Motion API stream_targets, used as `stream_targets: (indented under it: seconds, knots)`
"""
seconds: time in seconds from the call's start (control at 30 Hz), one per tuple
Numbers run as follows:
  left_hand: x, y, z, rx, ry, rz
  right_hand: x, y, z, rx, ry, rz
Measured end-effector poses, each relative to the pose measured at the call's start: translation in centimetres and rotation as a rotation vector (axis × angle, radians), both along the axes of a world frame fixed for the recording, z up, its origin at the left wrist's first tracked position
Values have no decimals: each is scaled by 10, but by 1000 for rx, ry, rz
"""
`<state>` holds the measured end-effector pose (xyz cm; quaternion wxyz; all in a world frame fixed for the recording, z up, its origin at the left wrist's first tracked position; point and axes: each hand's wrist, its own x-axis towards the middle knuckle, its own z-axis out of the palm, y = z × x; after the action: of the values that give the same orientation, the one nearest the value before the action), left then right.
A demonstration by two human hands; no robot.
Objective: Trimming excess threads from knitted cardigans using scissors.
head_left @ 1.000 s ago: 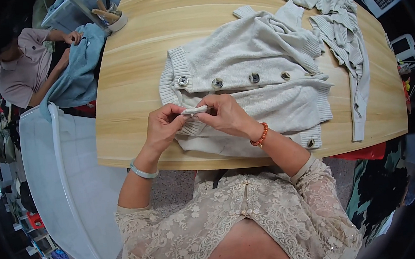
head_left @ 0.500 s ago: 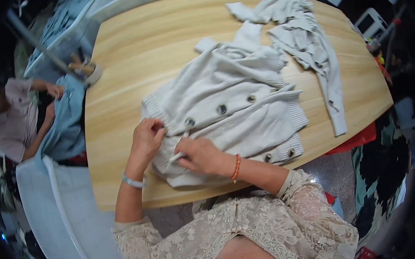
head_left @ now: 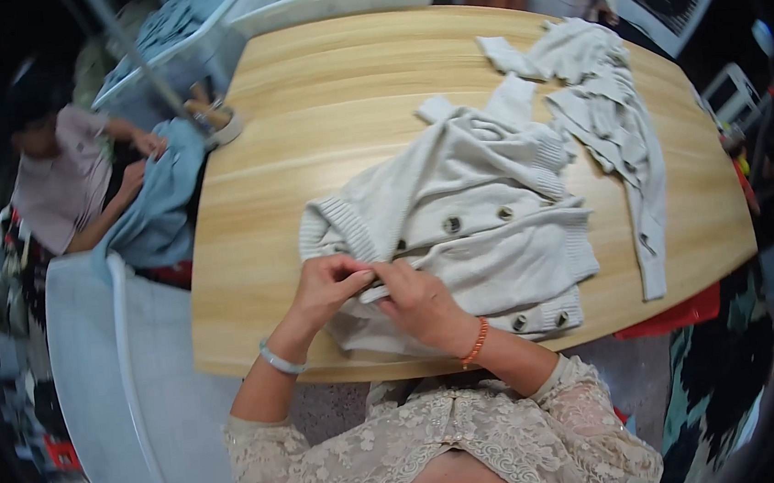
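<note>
My left hand: pinching pale knit edge of sweater. My right hand: curled on same edge, meeting left; exact hold partly hidden. Step, by my judgement: working edge two-handed. Next move calls for steady, matched pinch. Sweater: lying before me on table; off-white, rumpled, overlapping folds, ribbed in places, dark round buttons toward right.

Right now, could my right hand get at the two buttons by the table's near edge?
Probably yes: both buttons lie uncovered near your right hand, though it's pinching pale fabric.
</note>
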<state>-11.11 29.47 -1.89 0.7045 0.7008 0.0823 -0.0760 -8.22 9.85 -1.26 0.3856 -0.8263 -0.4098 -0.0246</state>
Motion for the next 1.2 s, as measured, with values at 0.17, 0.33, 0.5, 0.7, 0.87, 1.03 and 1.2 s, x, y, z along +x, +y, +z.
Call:
stream_targets:
  seconds: [0.17,0.33,0.5,0.7,0.87,1.03,1.2]
  knots:
    - [-13,-8,13,163,-286,-216,9,-17,-5,29,55,19]
    - [-27,-21,2,497,-402,-18,14,-14,-7,137,93,94]
    - [-22,-29,-2,417,-396,112,22,-18,-1,152,241,119]
    - [-18,-17,-12,409,-323,109,16,-11,-8,185,160,70]
    - [-7,3,-3,1019,-532,257,16,-40,-3,-152,70,-99]
    - [25,-52,26,976,-837,-3,14,-44,-5,-153,-25,-118]
    - [60,-48,-5,1009,-524,-248,19,-41,-35,-220,-175,8]
